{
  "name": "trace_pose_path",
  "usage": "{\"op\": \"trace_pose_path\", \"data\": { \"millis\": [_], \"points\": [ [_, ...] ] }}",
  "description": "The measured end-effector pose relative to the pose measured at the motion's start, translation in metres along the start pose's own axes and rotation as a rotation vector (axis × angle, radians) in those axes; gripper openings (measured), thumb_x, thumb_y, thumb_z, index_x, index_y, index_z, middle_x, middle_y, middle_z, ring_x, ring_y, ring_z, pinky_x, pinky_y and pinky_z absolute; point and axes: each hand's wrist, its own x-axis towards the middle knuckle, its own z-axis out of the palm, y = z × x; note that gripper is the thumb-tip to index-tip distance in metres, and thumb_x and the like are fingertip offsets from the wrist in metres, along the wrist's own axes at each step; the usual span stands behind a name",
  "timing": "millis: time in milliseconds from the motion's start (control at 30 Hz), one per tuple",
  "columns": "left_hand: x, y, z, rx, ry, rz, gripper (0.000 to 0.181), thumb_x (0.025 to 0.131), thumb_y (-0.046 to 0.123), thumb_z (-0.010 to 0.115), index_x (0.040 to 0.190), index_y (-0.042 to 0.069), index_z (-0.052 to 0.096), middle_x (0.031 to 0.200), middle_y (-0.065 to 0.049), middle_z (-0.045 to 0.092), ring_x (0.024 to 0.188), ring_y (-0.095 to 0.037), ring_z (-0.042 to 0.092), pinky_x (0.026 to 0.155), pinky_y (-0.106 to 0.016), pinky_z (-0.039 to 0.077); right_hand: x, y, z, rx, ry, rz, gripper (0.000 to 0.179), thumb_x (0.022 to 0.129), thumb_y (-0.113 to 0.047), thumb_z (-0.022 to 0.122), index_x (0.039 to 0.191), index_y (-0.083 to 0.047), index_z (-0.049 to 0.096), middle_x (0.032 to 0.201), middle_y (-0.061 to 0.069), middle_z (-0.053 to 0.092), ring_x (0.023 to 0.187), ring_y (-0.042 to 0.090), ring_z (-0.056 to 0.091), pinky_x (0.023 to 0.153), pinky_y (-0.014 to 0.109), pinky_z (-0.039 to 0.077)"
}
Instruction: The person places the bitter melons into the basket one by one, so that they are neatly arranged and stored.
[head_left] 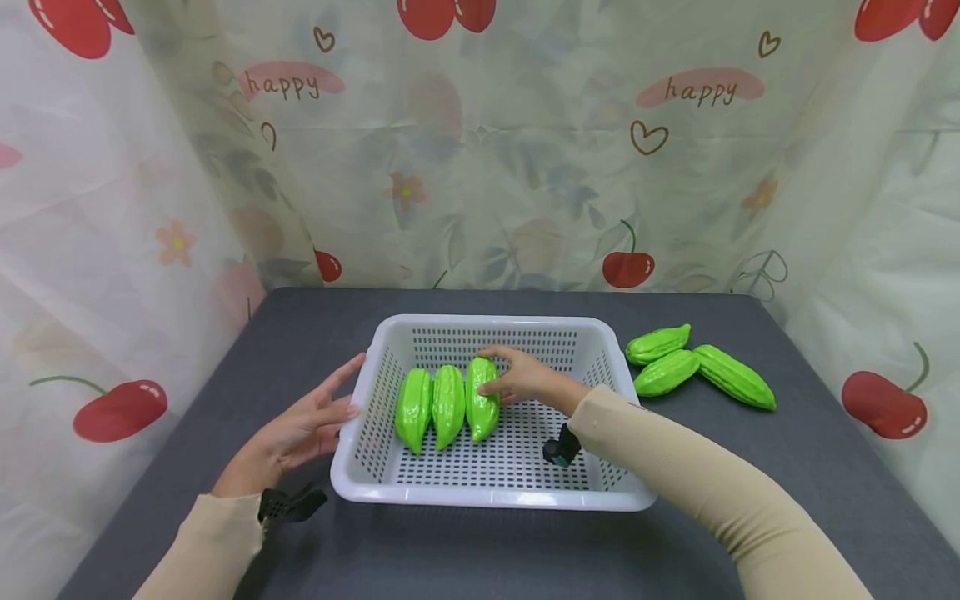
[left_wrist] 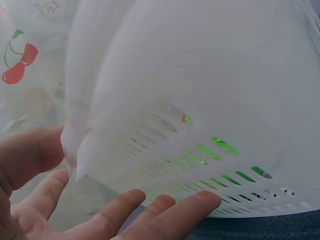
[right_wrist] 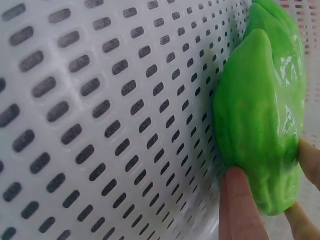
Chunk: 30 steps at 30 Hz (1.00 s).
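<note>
A white perforated plastic basket (head_left: pixel 495 497) sits on the dark table with three bright green bitter melons in it, side by side. My right hand (head_left: pixel 528 379) reaches over the basket's right side and grips the rightmost bitter melon (head_left: pixel 482 408), fingers on both sides of it near one end, as the right wrist view shows. To its left lie the middle bitter melon (head_left: pixel 448 408) and the left bitter melon (head_left: pixel 413 408). My left hand (head_left: pixel 300 429) is at the basket's left side, fingers spread and fairly straight, thumb and fingertips right at the rim (left_wrist: pixel 75 155).
Right of the basket, three more bitter melons lie on the table (head_left: pixel 795 467): an upper one (head_left: pixel 658 343), a lower one (head_left: pixel 667 372) and a longer one (head_left: pixel 735 377). A printed curtain (head_left: pixel 480 167) hangs behind the table and along both sides.
</note>
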Motion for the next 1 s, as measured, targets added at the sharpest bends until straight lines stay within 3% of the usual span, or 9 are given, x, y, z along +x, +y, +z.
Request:
{"op": "trace_pose_path", "data": {
  "millis": [333,500,700,1000],
  "points": [
    [0.0013,-0.0011,0.0001,0.008,0.008,-0.002,0.087,0.096,0.004,0.054,0.154,0.042,0.0,0.158,-0.015,0.024,0.123,-0.035,0.056,0.093,-0.063,0.045,0.0008,0.0003,-0.002,0.041,-0.032,0.024,0.067,0.083,-0.005,0.073,0.143,-0.018,0.047,0.142,0.022,0.042,0.099,0.031,0.064,0.08,0.034,0.058],
    [0.0012,-0.0009,-0.0006,0.001,-0.005,-0.003,0.086,0.097,0.004,0.053,0.153,0.043,0.002,0.158,-0.015,0.023,0.123,-0.034,0.055,0.094,-0.062,0.044,-0.0001,0.0006,-0.0021,0.049,-0.048,0.03,0.067,0.083,-0.007,0.073,0.144,-0.019,0.046,0.14,0.021,0.044,0.097,0.029,0.064,0.081,0.035,0.058],
    [0.0002,0.0001,-0.0006,0.001,-0.008,0.001,0.086,0.097,0.003,0.052,0.154,0.041,0.001,0.154,-0.011,0.031,0.123,-0.034,0.056,0.094,-0.062,0.045,-0.0006,0.0009,-0.003,0.082,-0.085,0.046,0.066,0.086,-0.01,0.071,0.146,-0.02,0.043,0.137,0.021,0.049,0.097,0.029,0.065,0.086,0.04,0.057],
    [0.0006,-0.0007,0.0002,0.0,0.003,0.0,0.085,0.097,0.005,0.053,0.153,0.043,0.002,0.154,-0.009,0.033,0.123,-0.034,0.056,0.094,-0.063,0.044,0.0025,0.0036,-0.0029,0.085,-0.114,0.068,0.065,0.088,-0.013,0.07,0.146,-0.021,0.043,0.141,0.021,0.047,0.106,0.033,0.063,0.086,0.041,0.056]
  ]
}}
